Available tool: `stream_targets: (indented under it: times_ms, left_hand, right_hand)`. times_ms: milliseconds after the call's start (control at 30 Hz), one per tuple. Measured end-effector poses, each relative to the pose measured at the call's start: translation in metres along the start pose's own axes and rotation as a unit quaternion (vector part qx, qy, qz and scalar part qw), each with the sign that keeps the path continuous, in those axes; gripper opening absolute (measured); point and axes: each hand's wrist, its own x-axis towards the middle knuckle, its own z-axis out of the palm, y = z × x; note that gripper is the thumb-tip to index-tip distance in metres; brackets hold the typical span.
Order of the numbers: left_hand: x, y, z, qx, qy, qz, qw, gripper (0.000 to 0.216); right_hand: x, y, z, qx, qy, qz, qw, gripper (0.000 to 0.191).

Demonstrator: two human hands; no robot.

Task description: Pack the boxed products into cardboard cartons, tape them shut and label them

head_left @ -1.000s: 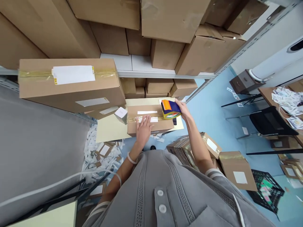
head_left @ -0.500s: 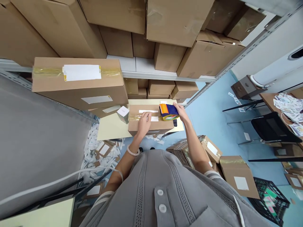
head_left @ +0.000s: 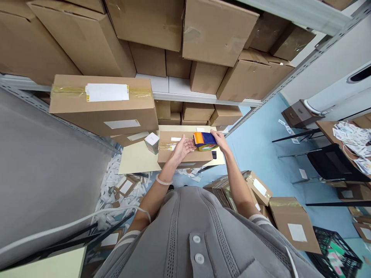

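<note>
A cardboard box [head_left: 185, 159] with a band of tape and white labels lies on the pale yellow table [head_left: 136, 159]. Over its right part, my right hand [head_left: 220, 139] grips an orange and dark blue tape dispenser [head_left: 206, 139] with a yellow roll in it. My left hand [head_left: 183, 150] is above the middle of the box, palm turned up and fingers stretched toward the dispenser's orange end. Whether those fingertips touch it I cannot tell. To the left of the box stands a small white and grey box [head_left: 152, 142].
A large taped box [head_left: 104, 112] juts out at the left. Shelves [head_left: 185, 90] full of cartons rise in front. Paper scraps [head_left: 108, 197] cover the floor at left. More boxes [head_left: 290, 220], a black crate [head_left: 336, 247] and a chair [head_left: 333, 162] stand at right.
My left hand has turned from palm down on the box to palm up, shifting right toward the dispenser. The dispenser stays in my right hand, and the view has tilted slightly.
</note>
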Motion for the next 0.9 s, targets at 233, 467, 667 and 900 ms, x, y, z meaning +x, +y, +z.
stream_targets:
  times_ms: [233, 467, 667, 900]
  left_hand:
    - [-0.01, 0.002, 0.003, 0.079, -0.049, 0.066, 0.994, 0.035]
    - [-0.011, -0.002, 0.004, 0.097, -0.009, 0.08, 0.992, 0.028]
    - [-0.007, -0.006, 0.003, 0.077, 0.0, 0.069, 0.995, 0.024]
    - [0.002, -0.001, -0.008, 0.132, 0.06, 0.099, 0.984, 0.022]
  right_hand:
    - [-0.001, -0.003, 0.001, -0.042, -0.003, -0.011, 0.999, 0.06]
    - [-0.002, -0.005, 0.002, -0.057, -0.006, -0.013, 0.998, 0.061]
    - [-0.003, -0.004, 0.001, -0.065, -0.002, -0.017, 0.998, 0.06]
    - [-0.009, -0.021, 0.004, -0.17, -0.03, -0.072, 0.982, 0.058]
